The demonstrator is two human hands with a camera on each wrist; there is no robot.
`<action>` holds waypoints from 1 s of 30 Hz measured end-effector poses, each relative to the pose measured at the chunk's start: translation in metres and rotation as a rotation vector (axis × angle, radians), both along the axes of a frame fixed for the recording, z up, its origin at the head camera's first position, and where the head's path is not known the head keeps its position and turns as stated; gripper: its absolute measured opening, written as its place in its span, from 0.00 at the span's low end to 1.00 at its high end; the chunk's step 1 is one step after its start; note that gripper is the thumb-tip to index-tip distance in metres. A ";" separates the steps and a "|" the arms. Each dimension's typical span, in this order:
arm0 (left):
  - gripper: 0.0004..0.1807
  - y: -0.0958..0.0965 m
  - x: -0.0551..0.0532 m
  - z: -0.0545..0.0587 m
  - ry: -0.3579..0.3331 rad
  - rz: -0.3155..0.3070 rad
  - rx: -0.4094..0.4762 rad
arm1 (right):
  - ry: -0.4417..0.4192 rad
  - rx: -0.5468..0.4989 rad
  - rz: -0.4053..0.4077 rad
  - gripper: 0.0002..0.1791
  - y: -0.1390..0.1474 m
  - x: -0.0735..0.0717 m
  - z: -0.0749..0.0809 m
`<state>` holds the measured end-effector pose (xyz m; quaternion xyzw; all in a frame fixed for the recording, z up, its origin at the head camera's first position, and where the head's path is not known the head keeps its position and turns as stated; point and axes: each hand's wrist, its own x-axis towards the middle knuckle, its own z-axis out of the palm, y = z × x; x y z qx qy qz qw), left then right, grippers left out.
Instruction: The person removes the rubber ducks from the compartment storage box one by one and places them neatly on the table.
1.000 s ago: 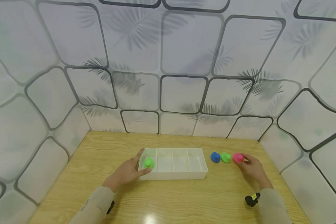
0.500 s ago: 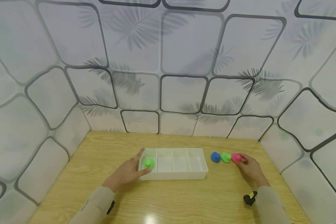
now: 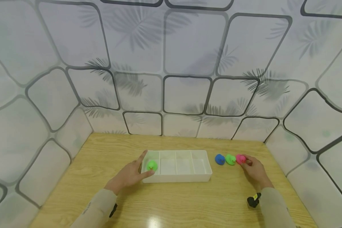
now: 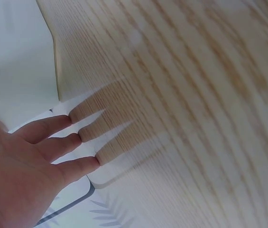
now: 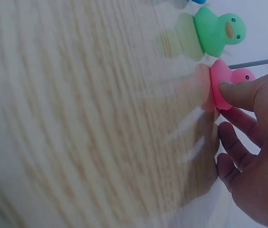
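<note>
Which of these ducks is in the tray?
The green duck in the leftmost compartment of the white tray; the other green duck, the blue duck and the pink duck are outside it.

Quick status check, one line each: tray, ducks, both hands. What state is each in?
White tray: lidless, a duck in one of four compartments.
Green duck in the tray: sitting in the leftmost compartment.
Blue duck: on the table, not held.
Loose green duck: upright, between blue and pink, not held.
Pink duck: upright, pinched.
Left hand: spread at the tray's left end.
Right hand: pinching the pink duck.
</note>
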<state>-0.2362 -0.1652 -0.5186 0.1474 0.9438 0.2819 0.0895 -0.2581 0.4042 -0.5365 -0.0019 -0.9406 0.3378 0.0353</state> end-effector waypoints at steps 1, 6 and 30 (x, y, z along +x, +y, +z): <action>0.60 0.000 0.000 0.000 0.001 0.000 0.000 | -0.001 0.000 -0.001 0.26 0.000 0.000 0.000; 0.59 0.000 0.000 0.000 -0.002 -0.002 0.005 | -0.007 0.014 0.000 0.28 0.000 0.000 0.001; 0.60 -0.002 0.000 -0.001 -0.001 -0.009 0.009 | -0.022 0.005 -0.035 0.35 0.000 0.010 0.018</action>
